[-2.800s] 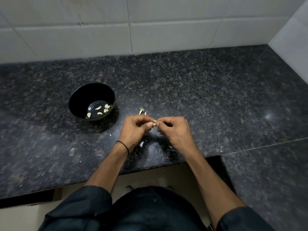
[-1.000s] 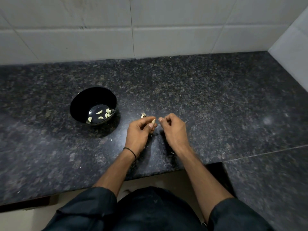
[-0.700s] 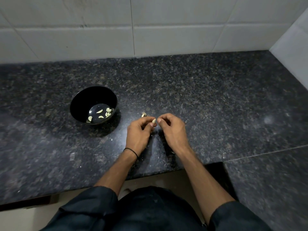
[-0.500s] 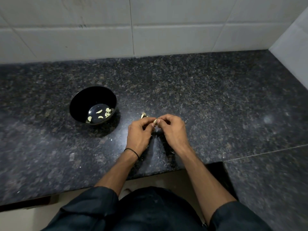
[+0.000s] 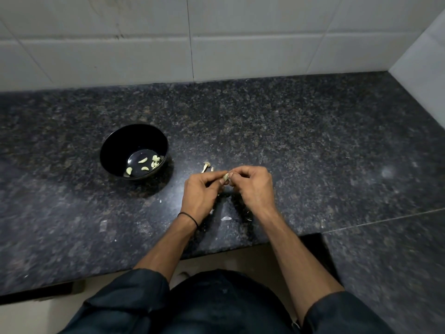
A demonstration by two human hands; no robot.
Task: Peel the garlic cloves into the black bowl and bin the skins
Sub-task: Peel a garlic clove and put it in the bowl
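A small pale garlic clove (image 5: 225, 176) sits between the fingertips of both hands, just above the dark granite counter (image 5: 301, 145). My left hand (image 5: 201, 192) pinches it from the left and my right hand (image 5: 254, 186) pinches it from the right, fingers curled. The black bowl (image 5: 115, 150) stands to the left of my hands and holds several peeled cloves (image 5: 144, 164). A few garlic bits with a stem (image 5: 206, 166) lie on the counter just beyond my left hand. Thin white skins (image 5: 225, 218) lie on the counter between my wrists.
A white tiled wall (image 5: 216, 39) runs along the back and turns at the right corner. The counter's front edge (image 5: 216, 251) is close below my wrists, with a lower granite section (image 5: 385, 261) at the right. No bin is in view.
Both hands have stayed over the same spot, fingertips working at the clove. The fingertips parted slightly a second ago and are together on the clove now.
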